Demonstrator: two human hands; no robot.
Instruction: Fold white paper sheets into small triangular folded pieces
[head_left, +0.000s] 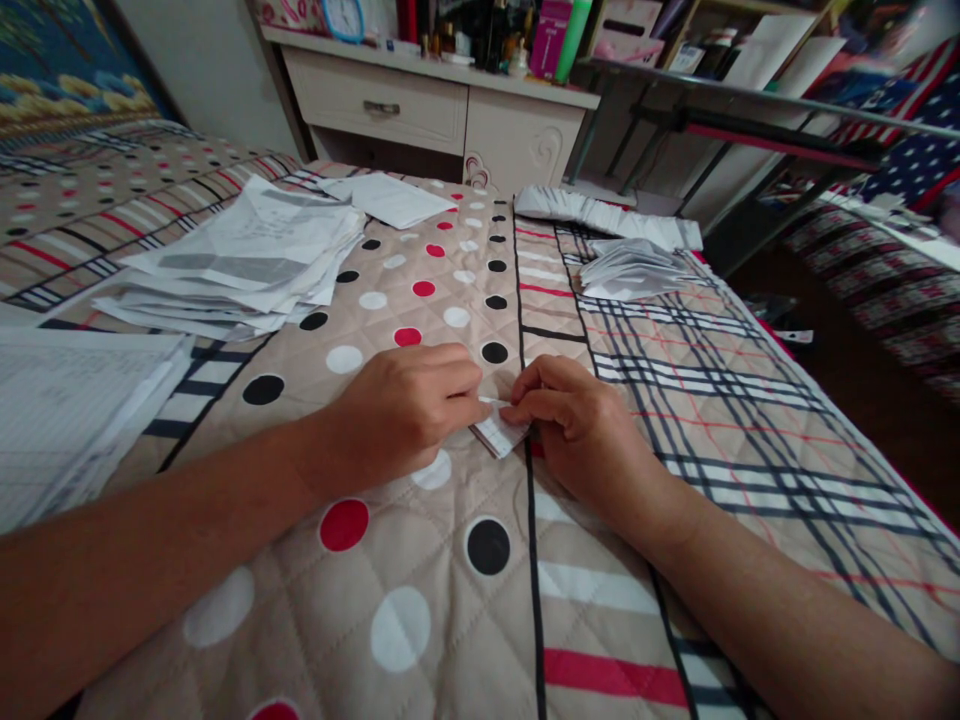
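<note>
Between my two hands, low over the quilted bedspread (480,560), is a small folded piece of white paper (499,432). My left hand (420,400) is closed, its thumb and fingers pinching the paper's left edge. On the other side my right hand (585,420) pinches the paper's right edge with thumb and forefinger. Faint lines show on the paper. Its upper part is partly covered by my fingertips.
A pile of creased printed sheets (255,250) lies at the left, with a stack of lined paper (82,410) nearer. Folded papers (634,268) lie at the back right beside a long white folded strip (607,215). Beyond the bed stands a white cabinet (420,105).
</note>
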